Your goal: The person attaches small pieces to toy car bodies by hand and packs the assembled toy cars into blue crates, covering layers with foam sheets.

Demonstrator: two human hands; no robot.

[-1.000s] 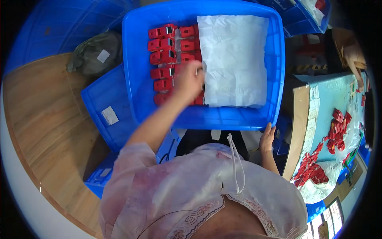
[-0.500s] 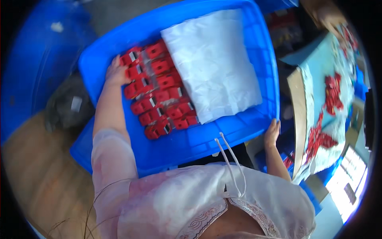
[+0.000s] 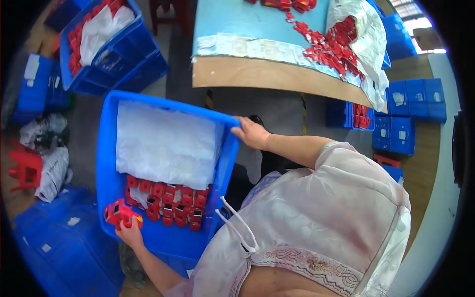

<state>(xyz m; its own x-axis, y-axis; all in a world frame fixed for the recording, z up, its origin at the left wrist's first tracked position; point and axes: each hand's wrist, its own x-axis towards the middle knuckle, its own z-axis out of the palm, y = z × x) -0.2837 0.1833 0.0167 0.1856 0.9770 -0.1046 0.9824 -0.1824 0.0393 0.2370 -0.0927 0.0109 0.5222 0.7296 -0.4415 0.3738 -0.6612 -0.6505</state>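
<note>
The left hand (image 3: 129, 232) is clamped on a boxy, bright red part (image 3: 118, 212) with small dark patches, at the lower-left corner of a blue tub (image 3: 173, 104). Well apart from it, the right hand (image 3: 251, 133) grips the tub's upper-right corner. Inside, similar red parts (image 3: 167, 214) stand in rows beside a crinkled white sheet (image 3: 168, 143). Farther off, small red pieces (image 3: 336, 54) lie by a white bag (image 3: 368, 34) on a teal surface (image 3: 237, 24); a blue crate (image 3: 116, 62) holds red parts and white sheeting (image 3: 101, 32).
</note>
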